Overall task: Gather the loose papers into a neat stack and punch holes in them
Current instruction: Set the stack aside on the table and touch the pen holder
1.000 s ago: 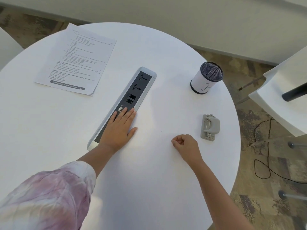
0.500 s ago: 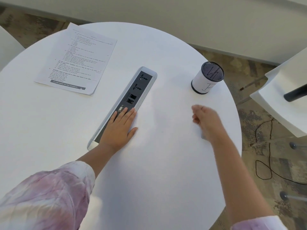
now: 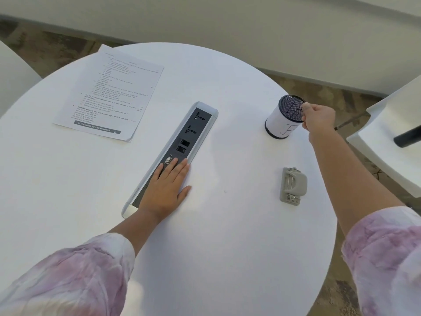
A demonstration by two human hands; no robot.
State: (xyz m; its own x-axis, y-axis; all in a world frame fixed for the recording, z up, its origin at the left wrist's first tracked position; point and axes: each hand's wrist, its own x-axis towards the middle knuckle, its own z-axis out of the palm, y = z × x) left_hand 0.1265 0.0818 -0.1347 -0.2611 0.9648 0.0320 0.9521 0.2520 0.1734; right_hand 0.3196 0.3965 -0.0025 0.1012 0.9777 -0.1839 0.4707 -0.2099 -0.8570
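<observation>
A stack of printed papers [image 3: 109,94] lies at the far left of the round white table [image 3: 227,236], one corner past the table's edge. A small grey hole punch [image 3: 292,185] sits near the right edge. My left hand [image 3: 167,190] rests flat, fingers together, on the near end of the table's socket strip [image 3: 189,137]. My right hand [image 3: 319,119] is stretched out to the white pen cup [image 3: 283,117] with a black mesh inside, its fingers pinched at the cup's right rim. Whether they grip the rim or something in the cup is unclear.
A white chair [image 3: 391,142] with a black bar stands just right of the table. Another white seat [image 3: 13,74] shows at the far left. A pale wall runs along the back above a patterned carpet.
My right hand has travelled from the table near the hole punch, over the punch, out to the pen cup's rim. My left hand has stayed on the socket strip.
</observation>
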